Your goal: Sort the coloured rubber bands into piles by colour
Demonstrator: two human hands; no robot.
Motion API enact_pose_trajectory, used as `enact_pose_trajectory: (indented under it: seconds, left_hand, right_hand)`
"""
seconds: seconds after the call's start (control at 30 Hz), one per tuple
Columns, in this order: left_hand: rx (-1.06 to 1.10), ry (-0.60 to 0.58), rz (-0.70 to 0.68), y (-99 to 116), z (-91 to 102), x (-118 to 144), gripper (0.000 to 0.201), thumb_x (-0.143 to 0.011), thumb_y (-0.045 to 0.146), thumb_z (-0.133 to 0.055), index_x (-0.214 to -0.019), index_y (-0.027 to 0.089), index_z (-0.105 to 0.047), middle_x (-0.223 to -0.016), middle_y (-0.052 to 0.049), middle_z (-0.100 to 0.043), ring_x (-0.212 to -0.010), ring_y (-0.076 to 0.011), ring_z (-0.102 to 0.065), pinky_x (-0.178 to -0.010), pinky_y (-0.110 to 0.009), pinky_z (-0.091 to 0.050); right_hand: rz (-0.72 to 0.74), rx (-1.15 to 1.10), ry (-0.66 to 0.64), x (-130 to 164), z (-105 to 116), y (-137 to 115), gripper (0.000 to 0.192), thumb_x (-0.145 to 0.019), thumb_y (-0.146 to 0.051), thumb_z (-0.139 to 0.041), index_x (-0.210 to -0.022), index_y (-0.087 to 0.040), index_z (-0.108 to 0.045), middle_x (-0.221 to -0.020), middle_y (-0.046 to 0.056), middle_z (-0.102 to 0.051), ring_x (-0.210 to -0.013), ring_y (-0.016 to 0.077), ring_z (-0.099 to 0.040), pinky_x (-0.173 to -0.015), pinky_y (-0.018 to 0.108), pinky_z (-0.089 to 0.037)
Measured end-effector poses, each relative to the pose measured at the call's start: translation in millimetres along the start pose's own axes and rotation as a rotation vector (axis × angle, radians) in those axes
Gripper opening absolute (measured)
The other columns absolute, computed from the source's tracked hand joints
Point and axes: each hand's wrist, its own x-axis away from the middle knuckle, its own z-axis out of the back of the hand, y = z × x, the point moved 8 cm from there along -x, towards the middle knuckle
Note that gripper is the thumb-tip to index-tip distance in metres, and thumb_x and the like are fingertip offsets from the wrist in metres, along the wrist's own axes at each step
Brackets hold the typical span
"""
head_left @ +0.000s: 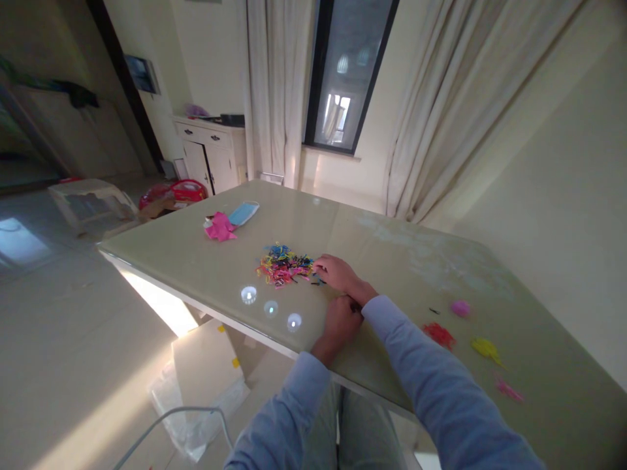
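You seem to be at the step of picking from the mixed pile of rubber bands (283, 267), inward from the front edge of the table (304, 219). Your right hand (337, 271) has its fingers bent at the pile's right side; whether they pinch, I cannot tell. Your left hand (339, 322), nearer the front edge, is curled around a dark thing (355, 306), perhaps black bands. The next move calls for fine fingertips, since the bands lie tangled. Toward the right edge, a red bunch (439, 335) and a yellow bunch (486, 348) lie without container.

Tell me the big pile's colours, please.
The pile shows blue, yellow, black, red and pink, in the head view.
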Motion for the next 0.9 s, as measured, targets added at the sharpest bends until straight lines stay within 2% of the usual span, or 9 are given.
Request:
enact_pose_trajectory:
  seconds: [0.1, 0.23, 0.4, 0.53, 0.73, 0.9]
  left_hand:
    - [0.040, 0.017, -0.023, 1, 0.4, 1, 0.024, -0.077, 0.013, -0.054, -0.079, 0.011, -0.077, -0.075, -0.010, -0.073, -0.068, -0.0162, -0.064, -0.061, -0.024, -0.038]
    - [0.060, 0.024, -0.016, -2, 0.6, 1, 0.022, -0.079, 0.013, -0.053, -0.076, 0.010, -0.074, -0.071, -0.008, -0.071, -0.064, -0.0145, -0.060, -0.060, -0.024, -0.036]
    - [0.173, 0.062, -0.062, -4, 3.4, 0, 0.024, -0.082, 0.017, -0.052, -0.090, 0.014, -0.074, -0.084, -0.006, -0.074, -0.072, -0.0152, -0.064, -0.070, -0.024, -0.044]
    - [0.184, 0.042, -0.114, -2, 3.3, 3, 0.025, -0.083, 0.025, -0.053, -0.093, 0.015, -0.073, -0.088, -0.006, -0.075, -0.076, -0.0170, -0.066, -0.075, -0.028, -0.048]
    - [0.120, 0.011, -0.131, -6, 2.6, 8, 0.037, -0.082, 0.042, -0.050, -0.097, 0.017, -0.073, -0.095, -0.007, -0.075, -0.084, -0.0203, -0.068, -0.082, -0.032, -0.052]
    - [0.053, 0.016, -0.152, -8, 3.5, 9, 0.044, -0.082, 0.050, -0.048, -0.099, 0.017, -0.073, -0.097, -0.008, -0.075, -0.085, -0.0219, -0.069, -0.086, -0.034, -0.054]
  right_hand:
    - [-0.049, -0.136, 0.116, 10, 10, 9, 0.017, -0.091, -0.019, -0.052, -0.089, -0.015, -0.068, -0.089, 0.006, -0.067, -0.083, 0.0157, -0.059, -0.078, 0.026, -0.043]
    - [-0.144, -0.307, 0.224, 38, 21, 21, 0.026, -0.096, -0.031, -0.043, -0.094, -0.016, -0.064, -0.075, 0.001, -0.063, -0.064, 0.0113, -0.058, -0.063, 0.022, -0.044]
    - [-0.290, -0.995, 0.488, 92, 37, 34, 0.029, -0.085, -0.048, -0.061, -0.084, -0.018, -0.062, -0.068, -0.002, -0.059, -0.052, 0.0087, -0.049, -0.049, 0.022, -0.037]
    - [-0.343, -1.297, 0.625, 139, 46, 36, 0.030, -0.080, -0.048, -0.070, -0.084, -0.019, -0.063, -0.074, -0.001, -0.062, -0.053, 0.0076, -0.049, -0.050, 0.022, -0.038]
    - [-0.425, -1.393, 0.799, 207, 56, 54, 0.029, -0.075, -0.044, -0.076, -0.081, -0.018, -0.065, -0.073, -0.001, -0.062, -0.052, 0.0062, -0.050, -0.048, 0.020, -0.036]
    - [-0.505, -1.331, 0.906, 268, 73, 76, 0.031, -0.075, -0.045, -0.077, -0.078, -0.017, -0.064, -0.069, -0.002, -0.060, -0.051, 0.0060, -0.048, -0.048, 0.020, -0.034]
